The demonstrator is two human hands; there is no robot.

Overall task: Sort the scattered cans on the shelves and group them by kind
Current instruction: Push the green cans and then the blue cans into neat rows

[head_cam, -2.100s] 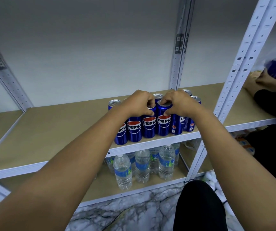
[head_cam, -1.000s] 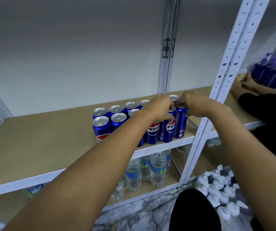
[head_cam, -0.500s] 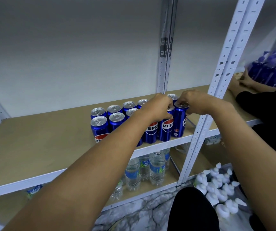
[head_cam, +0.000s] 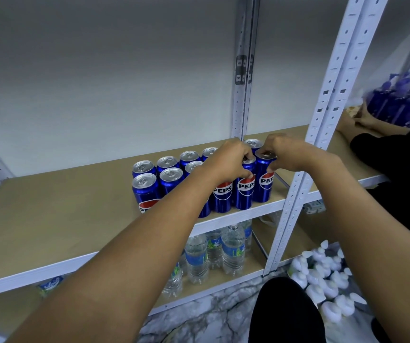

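head | Pepsi cans [head_cam: 246, 191] upright | both hands gripping tops

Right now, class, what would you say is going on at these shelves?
A person is lining up blue Pepsi cans in two rows on the middle shelf. The left hand grips the top of one front-row can, and the right hand pinches the rim of the can at the right end. Water bottles stand on the shelf below. At the far right, another person's hand rests by a pack of blue cans.
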